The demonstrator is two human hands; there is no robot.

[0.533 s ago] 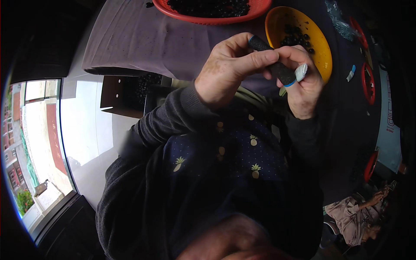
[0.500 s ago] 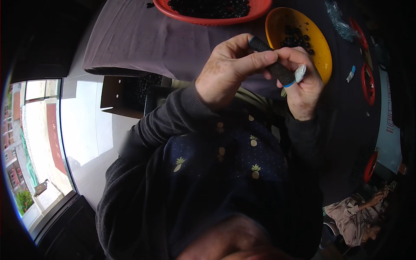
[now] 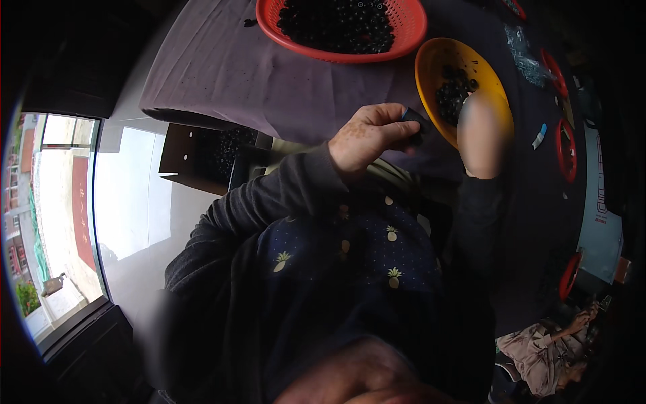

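Note:
My left hand [image 3: 367,138] is closed, thumb pressed against an index finger that seems to wear a black finger sleeve [image 3: 415,126] with a blue rim. Whatever lies between those fingertips, if anything, is hidden. Smeared by motion, my right hand [image 3: 480,138] reaches over the near right side of a yellow oval bowl [image 3: 496,84]. Its fingertips are at the small round black pieces [image 3: 452,94] in the bowl; a pale spot shows by them, and any grip cannot be made out. Beyond my left hand stands a red basket [image 3: 336,55] holding many black pieces.
A purple-grey cloth [image 3: 222,74] covers the table. Below its left edge sits an open cardboard box [image 3: 178,151] of black pieces. At right are a crumpled clear plastic bag [image 3: 525,57], a small blue-and-white item [image 3: 539,136] and several red baskets [image 3: 566,151]. Another person [image 3: 542,350] sits lower right.
My hands have parted. The right hand has gone to the black pieces in the yellow bowl; the left has come slightly nearer me. Bowl and basket sit lower in the view.

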